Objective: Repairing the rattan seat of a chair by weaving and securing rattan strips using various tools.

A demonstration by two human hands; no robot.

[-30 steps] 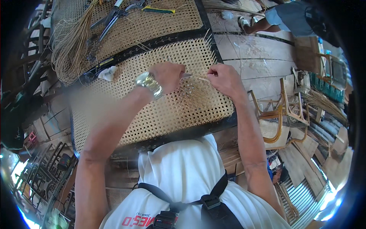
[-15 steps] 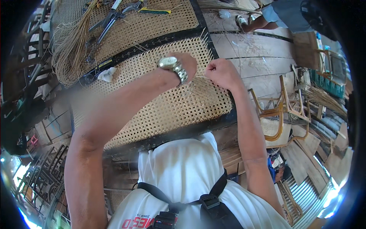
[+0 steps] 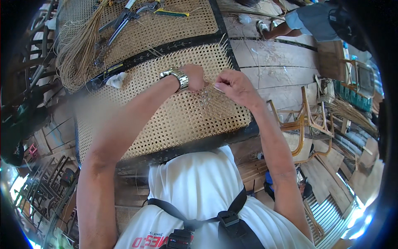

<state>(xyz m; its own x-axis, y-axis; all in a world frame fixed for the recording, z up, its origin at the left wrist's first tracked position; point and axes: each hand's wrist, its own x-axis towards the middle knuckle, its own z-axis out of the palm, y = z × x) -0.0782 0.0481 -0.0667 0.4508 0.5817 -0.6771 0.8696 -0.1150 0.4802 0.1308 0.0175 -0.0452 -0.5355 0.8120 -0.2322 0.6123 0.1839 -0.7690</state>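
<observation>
Over the woven cane panel (image 3: 174,120), set in a black frame, my two hands work close together near the panel's right side. My left hand (image 3: 194,78), with a metal watch (image 3: 177,79) on its wrist, is closed with the knuckles up; its fingertips and anything in them are hidden. A little to the right, my right hand (image 3: 238,87) is closed in a pinch, thumb against forefinger, on what looks like a thin, pale cane strand. Loose cane ends (image 3: 224,41) stick up along the panel's far right edge.
Beyond a black crossbar lie a bundle of cane strands (image 3: 78,62), pliers (image 3: 170,13) and a metal clamp-like tool (image 3: 118,31). A crumpled white scrap (image 3: 116,80) rests near the crossbar. Wooden chair frames (image 3: 304,120) stand right; a person (image 3: 309,20) is at the far right.
Both hands have shifted slightly left. My right hand has turned, so its thumb and forefinger show in a pinch. The person at far right has moved slightly.
</observation>
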